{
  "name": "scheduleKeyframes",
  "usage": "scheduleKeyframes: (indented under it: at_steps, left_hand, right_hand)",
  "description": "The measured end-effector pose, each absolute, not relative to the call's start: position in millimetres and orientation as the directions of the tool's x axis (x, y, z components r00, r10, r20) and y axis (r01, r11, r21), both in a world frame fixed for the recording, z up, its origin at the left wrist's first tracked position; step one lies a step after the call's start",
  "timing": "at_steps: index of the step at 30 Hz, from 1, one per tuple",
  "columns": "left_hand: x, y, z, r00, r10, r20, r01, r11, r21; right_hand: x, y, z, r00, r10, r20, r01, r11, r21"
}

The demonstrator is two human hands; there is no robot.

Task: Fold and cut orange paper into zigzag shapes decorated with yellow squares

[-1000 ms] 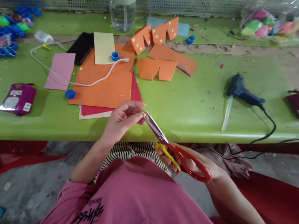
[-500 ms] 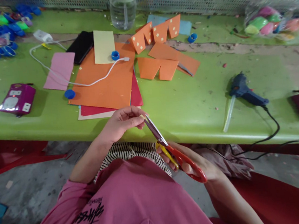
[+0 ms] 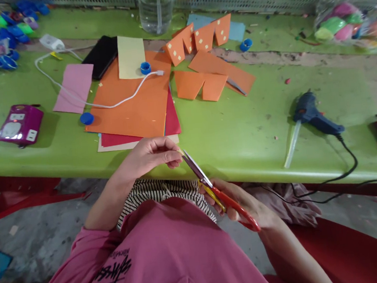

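Between thumb and fingertips, my left hand (image 3: 161, 153) pinches a small yellow paper piece (image 3: 180, 151) at the table's front edge. My right hand (image 3: 232, 199) grips the red and yellow handles of the scissors (image 3: 201, 174), whose slightly parted blade tips are right beside that piece. Beyond the hands lies a large orange sheet (image 3: 136, 115) on red and pale sheets, with a yellow sheet (image 3: 130, 53) and a white cable on it. Orange zigzag strips (image 3: 175, 49) with small pale squares stand folded behind a plain orange cut piece (image 3: 189, 84).
A blue glue gun (image 3: 315, 113) with its cord lies at right. At left are a purple socket box (image 3: 20, 124), a pink sheet (image 3: 74, 88) and a black phone (image 3: 102, 56). A water bottle (image 3: 157, 11) stands at the back, near bags of colourful pieces (image 3: 340, 22).
The scissor blades have closed somewhat, and the right hand's fingers have drawn in on the handles. The left hand has shifted slightly, and less of the yellow piece shows. The view has shifted a little.
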State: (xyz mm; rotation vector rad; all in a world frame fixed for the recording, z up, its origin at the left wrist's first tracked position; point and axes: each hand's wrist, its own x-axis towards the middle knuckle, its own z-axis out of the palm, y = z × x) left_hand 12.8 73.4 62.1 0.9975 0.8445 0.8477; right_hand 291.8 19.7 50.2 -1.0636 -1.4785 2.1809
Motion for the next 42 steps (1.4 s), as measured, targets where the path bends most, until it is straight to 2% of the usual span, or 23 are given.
scheduleKeyframes:
  at_steps: [6,9,12,15,17,21,25,29,35,39,42]
  left_hand:
    - [7.8,73.6,64.9,0.426,0.876,-0.226,-0.121,0.303,0.945]
    - [8.7,73.0,62.7,0.425,0.874,-0.236,-0.091,0.3,0.95]
    - [12.6,71.1,62.4,0.399,0.891,-0.214,-0.16,0.297,0.941]
    - [19.6,67.8,64.3,0.389,0.905,-0.174,-0.266,0.291,0.919]
    - [25.0,65.3,66.1,0.397,0.902,-0.172,-0.296,0.303,0.906]
    - [32.9,59.2,70.4,0.391,0.897,-0.204,-0.275,0.326,0.905]
    - [32.7,51.4,74.1,0.363,0.906,-0.216,-0.111,0.272,0.956]
    - [30.3,44.8,77.4,0.336,0.936,-0.104,0.147,0.057,0.988]
    - [33.5,41.1,81.7,0.334,0.937,0.104,0.421,-0.247,0.873]
    - [35.0,42.6,85.3,0.393,0.909,0.138,0.514,-0.341,0.787]
    - [34.0,44.0,88.2,0.424,0.896,0.131,0.519,-0.36,0.775]
  right_hand:
    - [292.0,17.1,46.8,-0.652,0.628,-0.425,0.148,-0.444,-0.884]
    - [294.9,12.9,47.8,-0.635,0.667,-0.388,0.11,-0.42,-0.901]
    - [290.9,10.8,56.4,-0.57,0.755,-0.324,0.036,-0.371,-0.928]
    - [273.5,15.3,70.6,-0.397,0.883,-0.25,0.051,-0.251,-0.967]
    - [257.2,22.1,79.1,-0.269,0.952,-0.145,0.075,-0.129,-0.989]
    - [229.3,37.0,89.0,-0.132,0.989,0.07,0.111,0.085,-0.99]
    - [218.5,41.6,91.8,-0.14,0.979,0.147,0.144,0.167,-0.975]
    - [219.6,39.6,88.0,-0.183,0.977,0.114,0.2,0.15,-0.968]
    - [228.8,37.4,80.5,-0.231,0.971,0.065,0.316,0.137,-0.939]
    - [233.1,37.3,78.1,-0.264,0.964,0.037,0.387,0.141,-0.911]
    - [234.1,38.0,74.7,-0.283,0.959,0.026,0.346,0.127,-0.93]
